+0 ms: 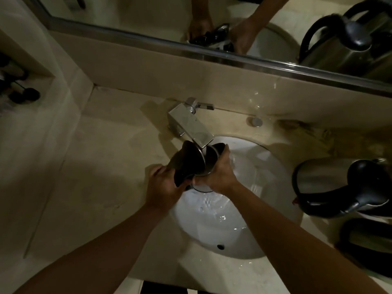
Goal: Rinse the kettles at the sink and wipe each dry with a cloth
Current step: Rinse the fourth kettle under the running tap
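Observation:
A steel kettle with black trim [192, 161] is held tilted under the chrome tap [191, 124], over the back edge of the white sink [214, 230]. Its black lid stands open toward the left. My left hand [165, 185] grips the black handle end at the kettle's lower left. My right hand [220, 172] wraps the kettle's body from the right. Water lies rippling in the basin. A second steel kettle with a black handle [339, 187] stands on the counter to the right of the sink. No cloth is in view.
Another dark kettle or base [369, 247] sits at the right edge below the second kettle. A mirror [233, 24] runs along the back wall. Dark bottles [19, 90] stand in a wall niche at the left. A beige counter [95, 166] surrounds the sink.

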Demonstrator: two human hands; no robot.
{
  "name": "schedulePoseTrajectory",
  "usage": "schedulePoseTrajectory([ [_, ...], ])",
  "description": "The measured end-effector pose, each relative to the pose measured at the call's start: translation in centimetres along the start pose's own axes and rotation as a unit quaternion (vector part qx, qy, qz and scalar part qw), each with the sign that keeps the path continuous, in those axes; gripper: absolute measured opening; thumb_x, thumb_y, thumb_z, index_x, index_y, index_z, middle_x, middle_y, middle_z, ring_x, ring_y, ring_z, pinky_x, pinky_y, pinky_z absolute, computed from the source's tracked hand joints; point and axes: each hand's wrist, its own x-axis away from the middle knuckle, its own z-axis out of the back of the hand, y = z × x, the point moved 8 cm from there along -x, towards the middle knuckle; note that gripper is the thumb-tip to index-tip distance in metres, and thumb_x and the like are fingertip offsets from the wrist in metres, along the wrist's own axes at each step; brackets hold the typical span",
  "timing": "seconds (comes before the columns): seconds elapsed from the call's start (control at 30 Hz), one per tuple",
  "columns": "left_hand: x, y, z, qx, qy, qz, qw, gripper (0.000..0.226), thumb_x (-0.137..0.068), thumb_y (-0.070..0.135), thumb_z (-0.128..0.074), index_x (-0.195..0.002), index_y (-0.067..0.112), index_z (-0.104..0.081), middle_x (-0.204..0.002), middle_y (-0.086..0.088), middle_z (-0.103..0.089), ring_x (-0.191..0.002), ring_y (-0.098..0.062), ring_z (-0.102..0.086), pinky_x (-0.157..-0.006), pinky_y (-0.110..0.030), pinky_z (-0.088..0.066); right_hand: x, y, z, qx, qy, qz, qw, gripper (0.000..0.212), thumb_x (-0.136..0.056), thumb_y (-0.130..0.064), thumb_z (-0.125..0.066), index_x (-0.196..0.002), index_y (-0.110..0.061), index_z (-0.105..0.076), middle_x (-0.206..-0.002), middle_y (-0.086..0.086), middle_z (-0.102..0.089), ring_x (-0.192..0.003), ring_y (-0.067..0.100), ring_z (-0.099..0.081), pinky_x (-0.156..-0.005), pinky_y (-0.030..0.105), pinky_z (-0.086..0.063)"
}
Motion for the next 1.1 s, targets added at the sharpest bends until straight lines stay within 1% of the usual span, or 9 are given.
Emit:
schedulePoseTrajectory([
  [0.1, -0.1, 0.1, -0.1, -0.019, 0.017, -0.036, 0.999, 0.051, -0.086, 0.060, -0.056, -0.083, 0.011, -0.067, -0.066, -0.005, -0.065, -0.069, -0.027, -0.063, -0.090, -0.034, -0.036, -0.3, 0.3, 0.0, 0.037, 0.031, -0.012, 0.999, 0.129, -0.029, -0.052, -0.096, -0.136, -0.028, -0.027, -0.132, -0.005, -0.044, -0.123, 0.019, -0.053, -0.100, 0.037, -0.054],
  [0.27, 0.1, 0.0, -1.2, -0.054, -0.010, -0.048, 0.997, 0.044, -0.084, 0.053, -0.070, -0.082, 0.008, -0.069, -0.066, -0.006, -0.066, -0.074, -0.027, -0.065, -0.095, -0.041, -0.041, -0.6, 1.1, -0.3, 0.040, 0.016, -0.032, 0.999, 0.138, -0.030, -0.049, -0.095, -0.146, -0.027, -0.024, -0.142, 0.009, -0.046, -0.127, 0.027, -0.055, -0.105, 0.046, -0.053],
  [0.43, 0.1, -0.4, -1.9, -0.108, -0.054, -0.032, 0.992, 0.059, -0.092, 0.066, -0.043, -0.083, 0.014, -0.071, -0.073, -0.003, -0.068, -0.088, -0.024, -0.065, -0.105, -0.038, -0.033, -1.1, 0.6, -0.8, 0.017, -0.013, -0.089, 0.996, 0.139, -0.028, -0.053, -0.095, -0.143, -0.035, -0.018, -0.145, 0.002, -0.036, -0.133, 0.026, -0.045, -0.111, 0.046, -0.048],
  [0.63, 0.0, 0.0, -1.2, -0.068, -0.010, -0.033, 0.997, 0.048, -0.082, 0.056, -0.063, -0.071, 0.009, -0.063, -0.063, -0.009, -0.064, -0.078, -0.029, -0.065, -0.098, -0.040, -0.036, -1.5, 0.4, -0.7, 0.052, 0.003, -0.075, 0.996, 0.149, -0.017, -0.059, -0.088, -0.146, -0.033, -0.016, -0.146, 0.007, -0.040, -0.133, 0.031, -0.049, -0.111, 0.052, -0.048],
  [0.77, 0.1, 0.0, -1.0, -0.051, -0.001, -0.044, 0.998, 0.044, -0.079, 0.050, -0.073, -0.069, 0.008, -0.063, -0.062, -0.008, -0.063, -0.076, -0.030, -0.065, -0.096, -0.039, -0.038, -0.5, 0.8, -1.1, -0.077, 0.001, -0.147, 0.986, 0.130, -0.045, -0.063, -0.091, -0.150, -0.034, -0.020, -0.153, 0.011, -0.039, -0.134, 0.035, -0.047, -0.095, 0.053, -0.053],
  [0.83, 0.2, 0.0, -1.1, -0.052, -0.003, -0.049, 0.997, 0.045, -0.080, 0.051, -0.072, -0.069, 0.009, -0.063, -0.062, -0.008, -0.063, -0.076, -0.030, -0.065, -0.096, -0.041, -0.040, -0.2, 0.6, -1.2, -0.155, 0.002, -0.165, 0.974, 0.127, -0.047, -0.053, -0.096, -0.147, -0.036, -0.019, -0.150, 0.007, -0.036, -0.136, 0.031, -0.043, -0.094, 0.043, -0.050],
  [0.9, 0.3, -0.2, -1.2, -0.054, -0.006, -0.046, 0.997, 0.046, -0.081, 0.053, -0.069, -0.070, 0.009, -0.064, -0.063, -0.008, -0.064, -0.077, -0.030, -0.065, -0.097, -0.042, -0.040, 0.3, 1.5, -2.2, -0.203, -0.044, -0.202, 0.957, 0.127, -0.045, -0.057, -0.094, -0.149, -0.036, -0.024, -0.153, 0.010, -0.036, -0.136, 0.040, -0.043, -0.092, 0.051, -0.051],
  [0.97, 0.2, 0.0, -1.1, -0.058, -0.002, -0.051, 0.997, 0.046, -0.080, 0.053, -0.072, -0.071, 0.009, -0.065, -0.064, -0.009, -0.065, -0.079, -0.030, -0.065, -0.098, -0.042, -0.039, -0.8, 3.3, -2.2, -0.159, -0.027, -0.183, 0.970, 0.117, -0.051, -0.067, -0.088, -0.148, -0.039, -0.031, -0.157, 0.015, -0.036, -0.133, 0.046, -0.042, -0.087, 0.063, -0.051],
  [1.1, 0.3, 0.7, -0.4, -0.067, 0.014, -0.064, 0.996, 0.043, -0.076, 0.048, -0.080, -0.071, 0.008, -0.063, -0.065, -0.010, -0.065, -0.079, -0.030, -0.066, -0.095, -0.041, -0.039, 0.1, 1.7, -1.5, -0.106, -0.020, -0.122, 0.987, 0.114, -0.062, -0.053, -0.091, -0.149, -0.038, -0.019, -0.153, 0.010, -0.033, -0.130, 0.035, -0.046, -0.086, 0.045, -0.053],
])
